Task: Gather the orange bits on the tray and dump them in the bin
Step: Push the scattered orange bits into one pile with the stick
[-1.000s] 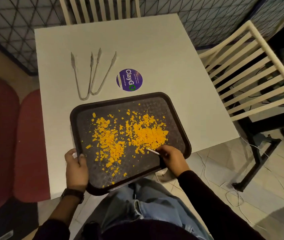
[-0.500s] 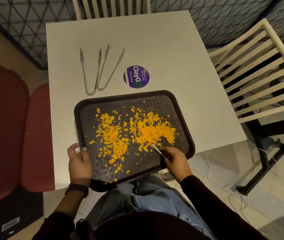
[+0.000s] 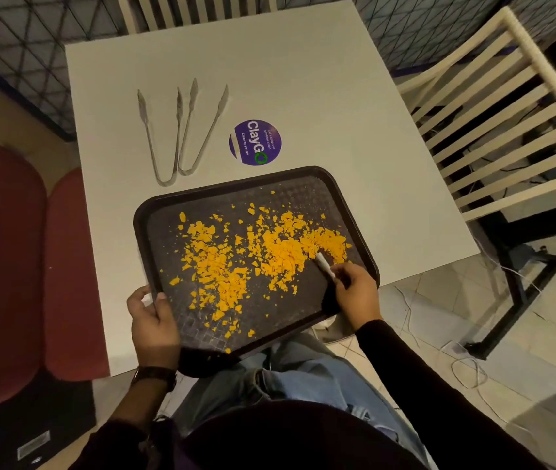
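**Scraping the crumbs together**

The right hand [image 3: 356, 295] pinches a small white scraper [image 3: 324, 264]; the left hand [image 3: 154, 320] clamps the tray [image 3: 354, 205] edge. The orange bits [image 3: 269, 252] lie scattered on the tray, probably light and brittle, so push them gently, not pick.

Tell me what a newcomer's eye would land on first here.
The orange bits scattered over the dark tray at the table's near edge stand out most. The right hand holds a small white tool with its tip in the bits, while the left hand grips the tray's near-left rim. Behind the tray lie two tongs and a purple sticker.
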{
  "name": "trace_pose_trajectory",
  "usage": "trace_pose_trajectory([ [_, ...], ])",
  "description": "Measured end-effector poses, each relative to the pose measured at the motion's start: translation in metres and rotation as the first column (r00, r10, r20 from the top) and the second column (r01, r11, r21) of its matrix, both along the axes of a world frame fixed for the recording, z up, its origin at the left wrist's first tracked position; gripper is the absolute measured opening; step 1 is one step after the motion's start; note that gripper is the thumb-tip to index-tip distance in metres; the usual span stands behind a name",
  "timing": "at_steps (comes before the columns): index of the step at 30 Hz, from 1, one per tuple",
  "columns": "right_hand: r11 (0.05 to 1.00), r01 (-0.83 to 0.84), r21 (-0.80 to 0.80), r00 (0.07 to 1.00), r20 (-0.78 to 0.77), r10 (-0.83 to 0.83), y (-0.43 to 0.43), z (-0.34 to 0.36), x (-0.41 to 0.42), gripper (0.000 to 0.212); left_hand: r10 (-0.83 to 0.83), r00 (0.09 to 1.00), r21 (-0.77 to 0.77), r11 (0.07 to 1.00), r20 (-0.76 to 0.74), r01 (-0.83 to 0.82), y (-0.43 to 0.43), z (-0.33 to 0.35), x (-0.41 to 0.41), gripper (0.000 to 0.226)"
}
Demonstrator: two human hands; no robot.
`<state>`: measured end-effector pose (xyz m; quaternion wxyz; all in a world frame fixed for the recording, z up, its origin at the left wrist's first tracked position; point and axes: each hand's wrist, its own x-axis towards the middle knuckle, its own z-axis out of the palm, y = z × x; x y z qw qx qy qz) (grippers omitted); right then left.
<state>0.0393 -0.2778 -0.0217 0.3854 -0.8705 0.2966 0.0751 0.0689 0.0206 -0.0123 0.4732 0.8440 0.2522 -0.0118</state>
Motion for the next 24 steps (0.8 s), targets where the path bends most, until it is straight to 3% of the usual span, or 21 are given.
trace_pose_trajectory([
  [5, 0.940, -0.335, -0.069, 0.942, -0.008, 0.336, 0.024, -0.002, -0.020, 0.019, 0.009, 1.000, -0.013, 1.000, -0.026, -0.010, 0.000, 0.000, 0.008, 0.027],
  [16, 0.993, 0.122, 0.003, 0.992, -0.017, -0.121, 0.009, -0.020, 0.024, 0.015, -0.013, 1.000, -0.003, 1.000, -0.025, 0.013, 0.000, 0.007, 0.013, 0.029],
  [20, 0.999, 0.041, -0.027, 0.999, -0.015, -0.041, 0.005, -0.012, 0.022, 0.017, -0.014, 1.000, -0.003, 1.000, -0.021, 0.013, 0.000, 0.007, 0.015, 0.028],
  [24, 0.979, -0.205, -0.015, 0.978, 0.034, 0.206, 0.022, -0.002, -0.006, 0.015, -0.008, 1.000, 0.004, 1.000, -0.017, 0.008, 0.001, 0.006, 0.016, 0.028],
])
